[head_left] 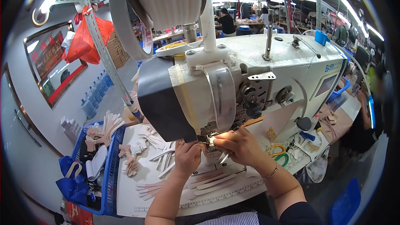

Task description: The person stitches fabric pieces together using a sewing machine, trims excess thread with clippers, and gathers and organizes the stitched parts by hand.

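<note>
At the needle area of a white industrial sewing machine [287, 75], both hands work close together under a small light. My left hand [187, 157] is closed beside the presser foot, its fingertips pinched on something hidden. My right hand [241, 145] sits just right of the needle, fingers bent and pressed together. A slim pale two-pronged piece [225, 157] sticks out below its fingers; I cannot make out its kind. In front of the hands, long pale strips [214, 184] lie on the white sewing table [129, 183]. More cut strips [164, 158] lie left of my left hand.
A blue basket [109, 173] with fabric pieces and a blue bag stands at the table's left. A printed ruler [200, 203] runs along the front edge. Yellow and green cords [280, 156] and a blue-handled tool [307, 136] lie right. People sit at tables behind.
</note>
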`<act>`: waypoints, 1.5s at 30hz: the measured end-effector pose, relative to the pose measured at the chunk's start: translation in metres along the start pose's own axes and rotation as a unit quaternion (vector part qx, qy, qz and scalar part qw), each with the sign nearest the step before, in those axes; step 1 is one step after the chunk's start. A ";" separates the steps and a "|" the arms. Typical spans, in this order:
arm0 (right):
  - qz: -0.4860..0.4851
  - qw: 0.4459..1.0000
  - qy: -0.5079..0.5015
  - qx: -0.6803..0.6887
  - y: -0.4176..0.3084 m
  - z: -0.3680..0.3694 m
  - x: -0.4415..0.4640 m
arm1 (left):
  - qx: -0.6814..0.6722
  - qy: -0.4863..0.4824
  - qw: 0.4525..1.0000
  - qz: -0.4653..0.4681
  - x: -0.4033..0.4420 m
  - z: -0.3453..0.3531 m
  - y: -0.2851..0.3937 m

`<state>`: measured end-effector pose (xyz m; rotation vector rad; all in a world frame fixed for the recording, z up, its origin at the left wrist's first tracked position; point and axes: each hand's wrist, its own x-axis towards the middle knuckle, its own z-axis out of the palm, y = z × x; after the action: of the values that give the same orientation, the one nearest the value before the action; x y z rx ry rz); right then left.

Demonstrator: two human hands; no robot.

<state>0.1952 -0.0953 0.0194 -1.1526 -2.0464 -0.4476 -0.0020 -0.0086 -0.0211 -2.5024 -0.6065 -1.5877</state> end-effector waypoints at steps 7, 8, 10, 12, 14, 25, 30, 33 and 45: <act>0.009 0.999 0.039 0.034 0.003 -0.001 -0.005 | -0.021 0.013 1.000 -0.012 0.000 0.002 0.004; 0.014 0.996 0.068 0.061 0.006 -0.001 -0.009 | -0.009 0.018 1.000 0.001 0.000 0.003 0.004; 0.017 0.995 0.085 0.053 0.013 -0.001 -0.023 | 0.005 0.023 1.000 0.014 -0.002 0.003 0.003; 0.183 0.973 0.032 0.135 0.013 -0.004 -0.038 | 0.021 0.022 0.999 0.021 -0.001 0.003 0.004; 0.205 0.963 0.038 0.169 0.009 -0.004 -0.039 | 0.021 0.018 0.999 0.030 0.000 0.003 0.003; 0.189 0.959 0.073 0.197 -0.057 -0.008 -0.050 | -0.023 0.003 0.987 0.160 -0.029 -0.040 0.040; 0.210 0.948 0.021 0.238 -0.066 -0.007 -0.050 | -0.033 -0.007 0.990 0.137 -0.042 -0.047 0.047; 0.209 0.952 0.013 0.223 -0.067 -0.005 -0.051 | -0.040 0.008 0.991 0.124 -0.047 -0.049 0.050; 0.233 0.928 0.018 0.289 -0.083 -0.003 -0.057 | -0.074 0.025 0.994 0.078 -0.053 -0.056 0.065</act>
<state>0.1452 -0.1756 -0.0167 -1.1797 -1.6226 0.3493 -0.0436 -0.0995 -0.0355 -2.5312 -0.2892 -1.6891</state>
